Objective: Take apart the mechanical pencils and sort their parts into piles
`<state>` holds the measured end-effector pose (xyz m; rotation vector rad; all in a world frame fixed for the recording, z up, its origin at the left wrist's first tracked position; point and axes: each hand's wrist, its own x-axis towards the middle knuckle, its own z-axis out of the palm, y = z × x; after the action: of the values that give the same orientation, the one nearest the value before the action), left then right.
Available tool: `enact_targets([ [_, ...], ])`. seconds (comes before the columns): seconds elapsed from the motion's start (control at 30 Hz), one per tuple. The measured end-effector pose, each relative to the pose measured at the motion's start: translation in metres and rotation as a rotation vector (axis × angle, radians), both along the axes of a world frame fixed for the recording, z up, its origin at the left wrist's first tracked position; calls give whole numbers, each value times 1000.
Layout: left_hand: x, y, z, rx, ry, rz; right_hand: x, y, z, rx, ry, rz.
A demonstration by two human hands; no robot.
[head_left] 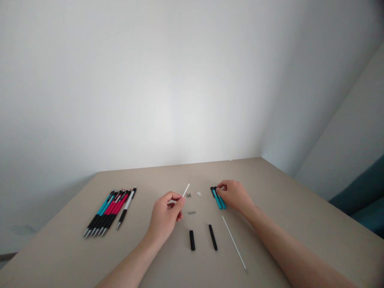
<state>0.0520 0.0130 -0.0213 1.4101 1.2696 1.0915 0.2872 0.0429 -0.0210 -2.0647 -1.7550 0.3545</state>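
The left hand (167,210) pinches a white refill (186,189) above the middle of the worktop (144,264). To its right, the right hand (235,195) has its fingertips at the far end of two teal barrels (218,201); whether they grip one, I cannot tell. Two black sleeves (192,240) and another refill (235,245) lie nearer.

The left hand (166,208) hides the low part of a thin white stick (186,189). The right hand (235,194) covers some of a blue tube (222,203). Both arms (132,256) run off the bottom edge, and so does the worktop (75,260). The right edge cuts off a blue cloth (361,196). The grey bits (189,195) and white bits (199,194) are too tiny to make out.
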Motion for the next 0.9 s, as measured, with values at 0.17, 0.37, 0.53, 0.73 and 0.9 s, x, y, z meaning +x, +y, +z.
enact_targets([
  [0.17,0,-1,-1,-7,-9,0,-1,-1,1,6,8,0],
  [0.37,0,-2,2,-18,9,-10,-3,-3,5,51,10,-11],
  [0.53,0,-3,3,52,111,-60,-16,-17,19,278,167,261],
  [0.73,0,-6,-1,301,278,-200,-36,-37,27,285,279,642],
  [0.9,0,-7,0,357,319,-238,-39,-39,26,283,299,662],
])
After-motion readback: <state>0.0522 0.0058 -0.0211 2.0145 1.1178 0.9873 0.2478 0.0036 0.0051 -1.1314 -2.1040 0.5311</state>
